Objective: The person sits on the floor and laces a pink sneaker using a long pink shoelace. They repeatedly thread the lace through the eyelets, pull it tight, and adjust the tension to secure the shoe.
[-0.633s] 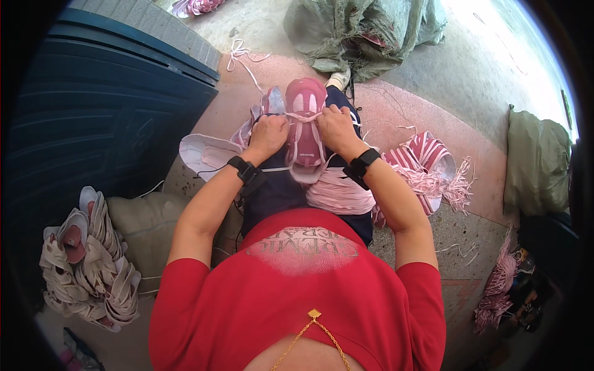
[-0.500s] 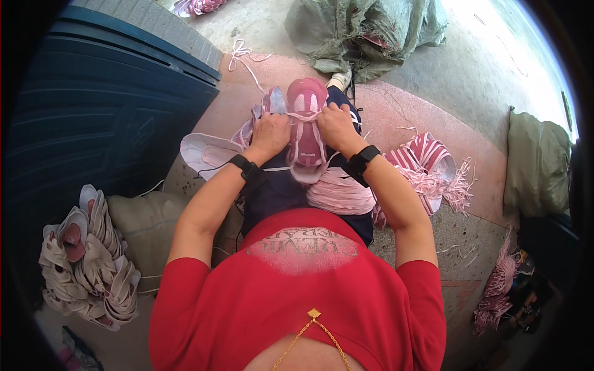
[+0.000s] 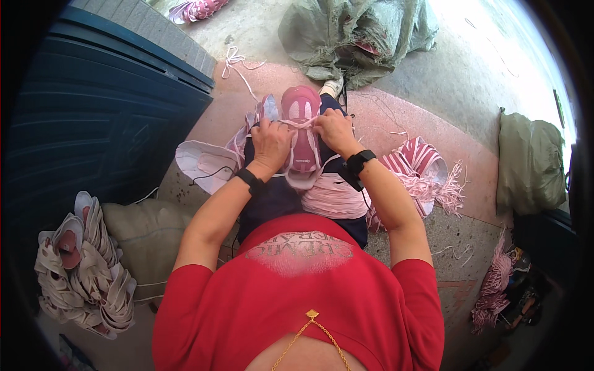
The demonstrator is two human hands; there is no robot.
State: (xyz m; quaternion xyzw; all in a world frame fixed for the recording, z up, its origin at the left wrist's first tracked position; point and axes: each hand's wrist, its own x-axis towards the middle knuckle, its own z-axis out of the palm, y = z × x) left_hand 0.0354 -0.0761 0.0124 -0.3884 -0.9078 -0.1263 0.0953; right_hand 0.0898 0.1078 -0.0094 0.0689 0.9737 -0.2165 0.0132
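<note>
A pink shoe upper lies across my lap, its toe pointing away from me. Pale pink shoelace crosses it near the toe in a loose knot or loop. On the left side, my left hand has its fingers curled at the lace, close against the upper. From the right, my right hand pinches the lace beside the crossing. A bundle of pale pink laces rests on my lap under the heel end. More pink and white uppers lie beside my left hand.
Striped pink uppers with loose laces lie at the right. Stacked beige uppers sit at the lower left by a stuffed sack. A green sack stands ahead, another sack far right. A dark blue door borders the left.
My left hand has shifted inward over the upper's left edge, its fingers nearer the lace crossing. My right hand stays by the lace. The whole view has shifted slightly.
</note>
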